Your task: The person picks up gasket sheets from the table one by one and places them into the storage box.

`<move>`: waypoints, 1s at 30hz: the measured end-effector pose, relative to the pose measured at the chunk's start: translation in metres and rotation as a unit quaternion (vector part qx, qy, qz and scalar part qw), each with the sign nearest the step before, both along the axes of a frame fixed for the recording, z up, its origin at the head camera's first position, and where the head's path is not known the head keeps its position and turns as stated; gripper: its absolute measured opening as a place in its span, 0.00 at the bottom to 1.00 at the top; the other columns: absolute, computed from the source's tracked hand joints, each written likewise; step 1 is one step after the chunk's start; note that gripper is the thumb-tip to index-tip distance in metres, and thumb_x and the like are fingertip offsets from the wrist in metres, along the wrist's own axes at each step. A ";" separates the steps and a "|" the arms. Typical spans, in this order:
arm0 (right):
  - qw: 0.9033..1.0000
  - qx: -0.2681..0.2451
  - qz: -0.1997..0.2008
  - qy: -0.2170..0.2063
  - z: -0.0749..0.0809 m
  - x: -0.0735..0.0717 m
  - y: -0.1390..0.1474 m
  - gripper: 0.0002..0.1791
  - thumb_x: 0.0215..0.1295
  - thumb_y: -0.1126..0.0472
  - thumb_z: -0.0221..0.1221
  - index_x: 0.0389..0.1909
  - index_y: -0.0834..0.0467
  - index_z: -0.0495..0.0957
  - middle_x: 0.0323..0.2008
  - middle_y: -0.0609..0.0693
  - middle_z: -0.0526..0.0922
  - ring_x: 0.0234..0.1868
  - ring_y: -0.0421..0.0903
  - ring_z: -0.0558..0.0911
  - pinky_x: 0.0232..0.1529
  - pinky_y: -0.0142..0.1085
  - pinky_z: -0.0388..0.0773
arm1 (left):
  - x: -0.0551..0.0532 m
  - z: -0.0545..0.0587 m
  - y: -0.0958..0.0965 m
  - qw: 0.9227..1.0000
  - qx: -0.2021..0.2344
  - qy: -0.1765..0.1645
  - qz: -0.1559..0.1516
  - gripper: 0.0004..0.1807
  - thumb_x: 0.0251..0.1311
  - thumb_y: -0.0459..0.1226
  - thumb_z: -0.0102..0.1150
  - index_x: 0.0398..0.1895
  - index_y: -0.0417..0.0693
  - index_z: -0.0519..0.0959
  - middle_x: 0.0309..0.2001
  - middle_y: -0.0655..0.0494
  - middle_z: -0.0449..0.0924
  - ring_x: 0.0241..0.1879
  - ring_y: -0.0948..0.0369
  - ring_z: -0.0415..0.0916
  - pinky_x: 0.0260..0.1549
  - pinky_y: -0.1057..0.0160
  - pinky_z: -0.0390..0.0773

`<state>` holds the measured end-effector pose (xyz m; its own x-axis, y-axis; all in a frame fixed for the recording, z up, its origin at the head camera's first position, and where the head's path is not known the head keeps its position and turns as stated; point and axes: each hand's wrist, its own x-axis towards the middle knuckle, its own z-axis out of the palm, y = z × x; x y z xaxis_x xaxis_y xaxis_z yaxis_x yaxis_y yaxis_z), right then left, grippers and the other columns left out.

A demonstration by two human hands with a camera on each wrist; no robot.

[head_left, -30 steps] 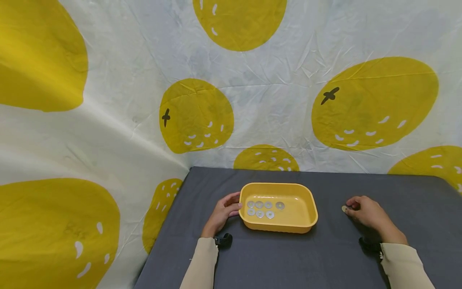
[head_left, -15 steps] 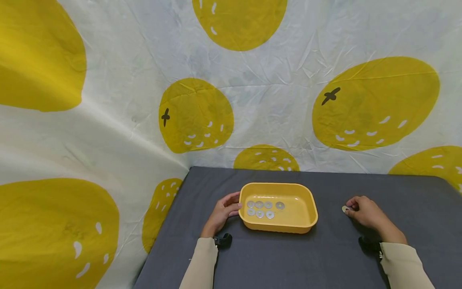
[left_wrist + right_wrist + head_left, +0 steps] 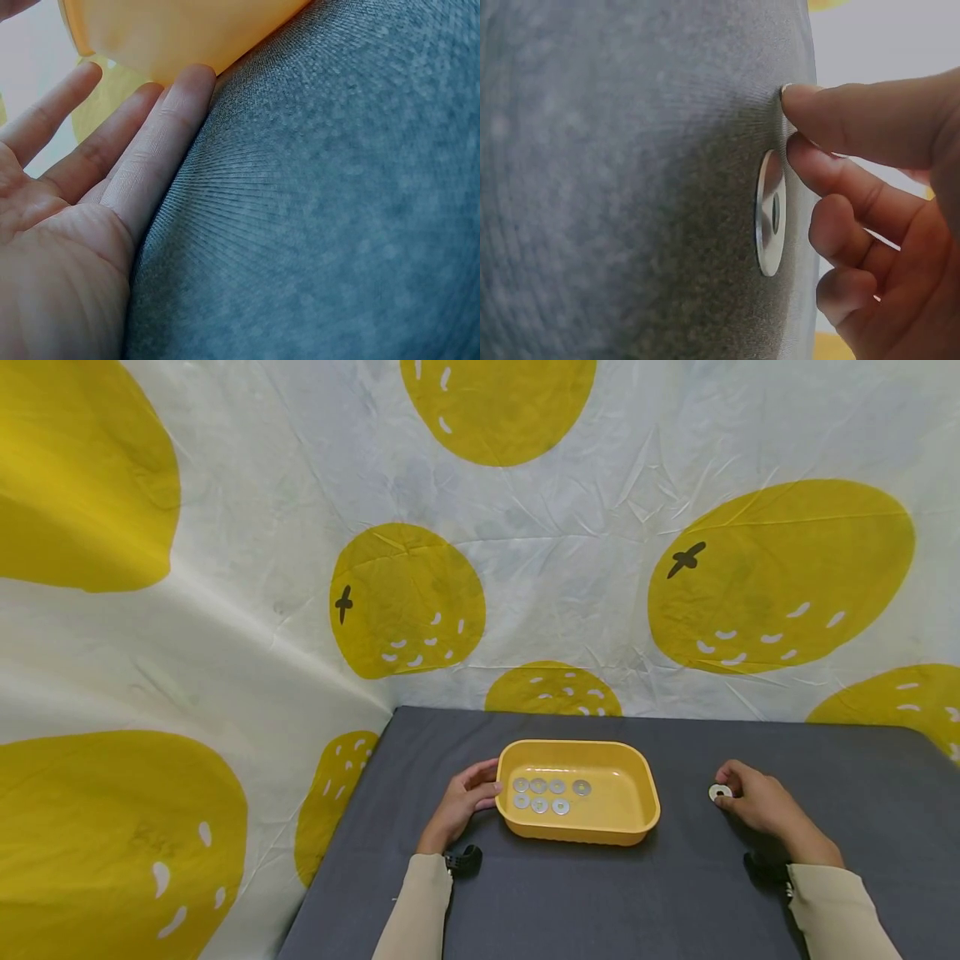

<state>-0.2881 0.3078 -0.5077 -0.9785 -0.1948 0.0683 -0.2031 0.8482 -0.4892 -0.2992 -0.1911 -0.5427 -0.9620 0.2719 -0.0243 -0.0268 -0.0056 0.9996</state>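
A yellow plastic tray (image 3: 615,810) sits on the grey cloth, with several flat metal washers (image 3: 560,807) lying inside its left half. My left hand (image 3: 459,802) rests at the tray's left end, its fingers (image 3: 146,161) fairly straight and touching the outer wall. To the right of the tray, my right hand (image 3: 763,800) pinches a washer (image 3: 712,794) between thumb and forefinger, just over the cloth. In the right wrist view only a thin bright edge shows at the thumb tip. Another washer (image 3: 765,247) lies there beneath the curled fingers, hidden from the head view.
Dark grey cloth (image 3: 600,902) covers the table. White fabric printed with yellow fruit (image 3: 525,602) hangs directly behind the table's back edge and along the left side. Black straps (image 3: 465,860) circle both wrists.
The right hand has shifted slightly, and the washer at its fingertips now shows more of its face and central hole. Left hand and tray stay in place.
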 end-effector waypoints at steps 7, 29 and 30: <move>1.000 -0.007 0.006 -0.011 0.000 0.002 -0.005 0.16 0.68 0.61 0.64 0.52 0.63 0.77 0.31 0.50 0.82 0.27 0.44 0.75 0.29 0.39 0.70 | 0.001 0.001 -0.001 1.000 0.001 -0.001 -0.002 0.32 0.66 0.43 0.68 0.73 0.54 0.72 0.67 0.43 0.75 0.60 0.53 0.80 0.54 0.60 0.85; 0.993 -0.110 0.027 -0.024 0.011 0.005 -0.023 0.17 0.74 0.61 0.60 0.55 0.68 0.76 0.26 0.49 0.76 0.24 0.38 0.71 0.23 0.33 0.69 | 0.000 0.000 0.000 1.000 0.007 0.003 -0.006 0.31 0.67 0.42 0.67 0.73 0.53 0.72 0.68 0.43 0.75 0.60 0.53 0.80 0.54 0.60 0.85; 0.993 -0.113 0.028 -0.027 0.011 0.005 -0.023 0.17 0.74 0.60 0.60 0.56 0.68 0.75 0.27 0.49 0.76 0.24 0.38 0.71 0.24 0.32 0.70 | 0.001 0.000 -0.001 1.000 0.006 0.003 -0.007 0.32 0.67 0.42 0.67 0.73 0.53 0.71 0.68 0.43 0.75 0.60 0.52 0.80 0.54 0.60 0.85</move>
<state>-0.2833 0.2843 -0.4965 -0.9700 -0.2343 0.0645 -0.2150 0.7041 -0.6768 -0.2986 -0.1916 -0.5429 -0.9585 0.2846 -0.0148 -0.0204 -0.0167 0.9997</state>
